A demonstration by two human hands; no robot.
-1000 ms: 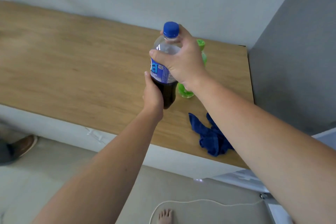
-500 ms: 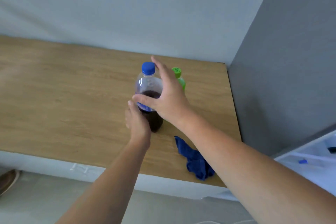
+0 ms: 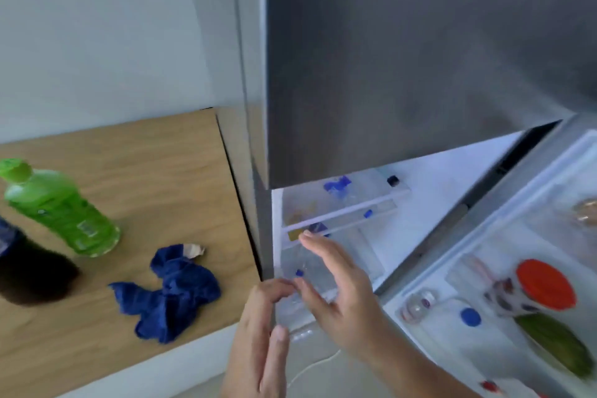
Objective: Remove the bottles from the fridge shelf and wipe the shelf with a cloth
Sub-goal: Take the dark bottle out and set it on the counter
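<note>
A wooden counter (image 3: pixel 145 155) runs up against the left side of a grey fridge (image 3: pixel 403 58). Three things sit directly on it. A crumpled blue cloth (image 3: pixel 174 292) lies near the fridge, close to the counter's front edge. A green bottle (image 3: pixel 58 207) stands farther from the fridge, behind the cloth. A dark bottle (image 3: pixel 29 271) stands farthest from the fridge, just beside the green one, cut off by the picture's left edge.
</note>
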